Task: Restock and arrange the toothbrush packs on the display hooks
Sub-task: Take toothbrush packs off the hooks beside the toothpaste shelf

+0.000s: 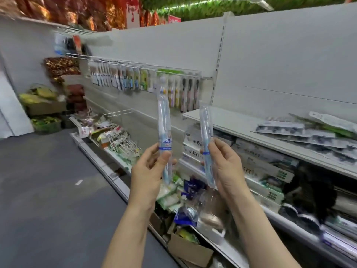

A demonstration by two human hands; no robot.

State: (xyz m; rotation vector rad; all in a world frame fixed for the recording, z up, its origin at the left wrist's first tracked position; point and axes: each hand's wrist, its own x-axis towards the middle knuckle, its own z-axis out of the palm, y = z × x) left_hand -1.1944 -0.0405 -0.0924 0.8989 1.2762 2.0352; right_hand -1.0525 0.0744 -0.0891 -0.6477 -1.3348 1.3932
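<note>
My left hand pinches a clear toothbrush pack with a light blue handle and holds it upright. My right hand grips a second, similar blue toothbrush pack, tilted slightly left. Both packs are raised in front of the white shelf wall. Behind them a row of hanging toothbrush packs fills the display hooks along a rail. A bare wire hook juts out lower on the wall.
A white shelf to the right carries several flat packs. Below it stand boxed toothpaste cartons. Bagged goods and a cardboard box crowd the bottom shelf. The grey aisle floor lies to the left.
</note>
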